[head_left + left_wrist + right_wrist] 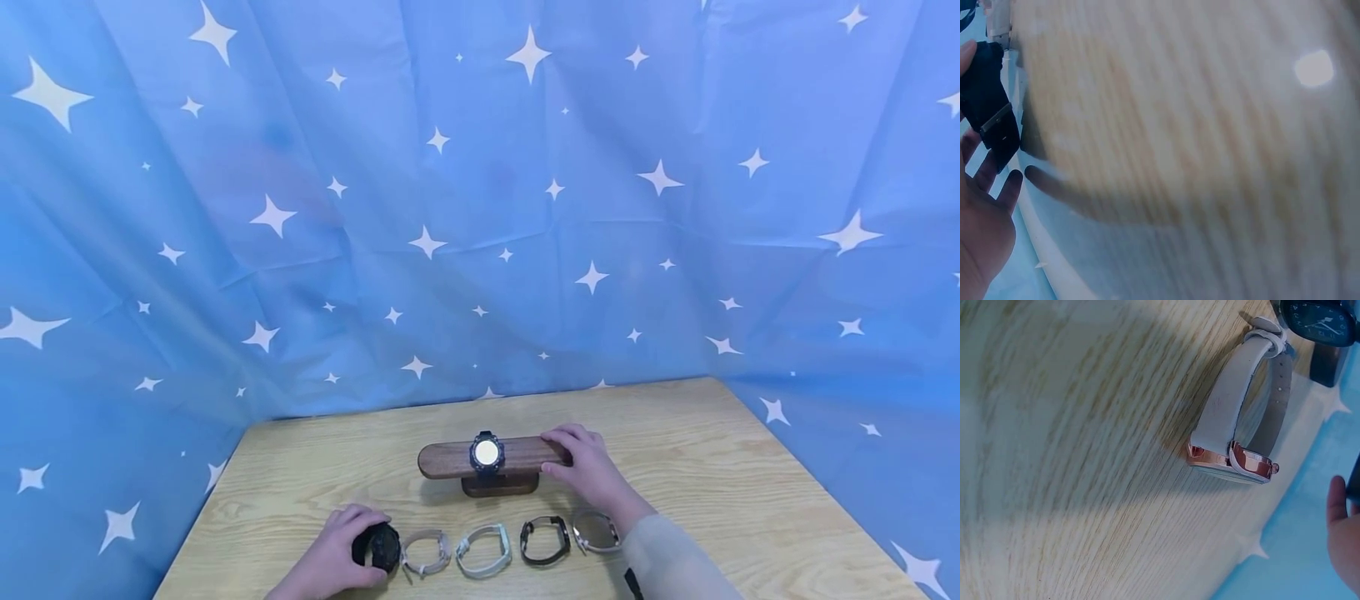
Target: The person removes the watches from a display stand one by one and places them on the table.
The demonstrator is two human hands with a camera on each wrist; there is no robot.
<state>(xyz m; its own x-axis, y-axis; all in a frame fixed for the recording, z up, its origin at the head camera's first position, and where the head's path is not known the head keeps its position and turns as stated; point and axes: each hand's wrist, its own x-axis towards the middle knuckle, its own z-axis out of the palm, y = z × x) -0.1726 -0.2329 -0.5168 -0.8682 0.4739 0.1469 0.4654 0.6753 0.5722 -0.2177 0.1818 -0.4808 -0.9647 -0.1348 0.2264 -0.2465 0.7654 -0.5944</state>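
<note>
A dark wooden watch stand (447, 460), a rounded bar on a small base, stands mid-table. Around the bar's middle sits a black watch with a bright round face (487, 452). My right hand (592, 468) grips the bar's right end; the right wrist view catches only part of that hand (1345, 544) at the edge. At the front left, my left hand (337, 552) holds another black watch (386, 547) between thumb and fingers, at the left end of a row of watches. Its black buckled strap (990, 103) shows in the left wrist view, with my left hand (985, 231) below.
Right of the held watch lie a pinkish-strapped watch (425, 552), a pale blue-white one (483, 552), a dark-strapped one (545, 542) and a light-strapped one (596, 532) below my right forearm. A blue curtain with white stars (480, 208) hangs behind the wooden table (330, 450).
</note>
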